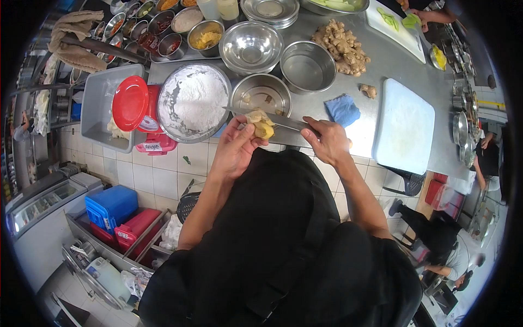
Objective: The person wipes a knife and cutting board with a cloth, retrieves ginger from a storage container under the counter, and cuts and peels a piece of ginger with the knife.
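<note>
My left hand (235, 148) pinches a piece of ginger (263, 128), its flesh pale yellow where the skin is off. In my right hand (330, 140) is a knife (287, 122), gripped by the handle, its blade lying across the ginger and pointing left. Just beyond them a steel bowl (235, 98) holds brown scraps and a little liquid. A pile of unpeeled ginger (342, 48) lies farther back on the steel table, with one loose ginger knob (368, 91) nearer. A folded blue cloth (342, 110) rests beyond my right hand.
Left stand a large bowl of white powder (195, 101), a red scale (131, 103) and a grey tub (90, 117). Steel bowls (308, 67) sit behind. A white cutting board (406, 128) lies right. At the far right, another person's hand (433, 16) works over green vegetable pieces.
</note>
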### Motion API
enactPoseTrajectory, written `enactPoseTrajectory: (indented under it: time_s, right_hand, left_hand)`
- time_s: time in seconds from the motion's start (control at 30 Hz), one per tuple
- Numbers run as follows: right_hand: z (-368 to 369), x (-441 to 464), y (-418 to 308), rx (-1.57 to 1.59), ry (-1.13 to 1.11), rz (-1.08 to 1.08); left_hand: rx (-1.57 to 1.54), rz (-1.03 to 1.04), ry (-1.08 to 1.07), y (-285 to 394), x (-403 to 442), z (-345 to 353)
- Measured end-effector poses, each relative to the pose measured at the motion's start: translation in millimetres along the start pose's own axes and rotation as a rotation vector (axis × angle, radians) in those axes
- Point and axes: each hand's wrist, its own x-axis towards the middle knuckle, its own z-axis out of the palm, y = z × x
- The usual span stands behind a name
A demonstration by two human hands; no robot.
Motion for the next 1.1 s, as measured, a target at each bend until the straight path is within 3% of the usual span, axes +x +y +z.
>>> enactPoseTrajectory:
  time_s: [0.2, 0.3, 0.5, 0.7, 0.8, 0.9, 1.0, 1.1]
  right_hand:
    - [-3, 7, -46, 0.065, 0.097, -0.146]
    - [-3, 14, -57, 0.137, 0.139, -0.201]
    - [10, 17, -31, 0.109, 0.054, -0.007]
    - [-11, 19, -38, 0.111, -0.21, 0.28]
    - [-3, 20, -46, 0.244, -0.088, 0.191]
    - [15, 21, -49, 0.383, 0.135, -0.087]
    - [16, 20, -57, 0.38, 0.142, -0.191]
    - [18, 19, -58, 0.367, 0.172, -0.254]
  left_hand:
    - [-0.004, -0.168, -0.079, -4, -4, 17]
    - [0.018, -0.107, -0.052, 7, -6, 28]
    - [0.026, -0.113, -0.036, 11, -6, 5]
    - [0.211, -0.033, 0.056, 17, -3, 12]
    - [0.274, -0.019, 0.05, 15, -1, 17]
    - [0.34, 0.0, 0.09, 5, 0, 11]
    - [0.343, -0.095, 0.043, 4, 1, 1]
    - [0.239, -0.031, 0.125, 4, -6, 19]
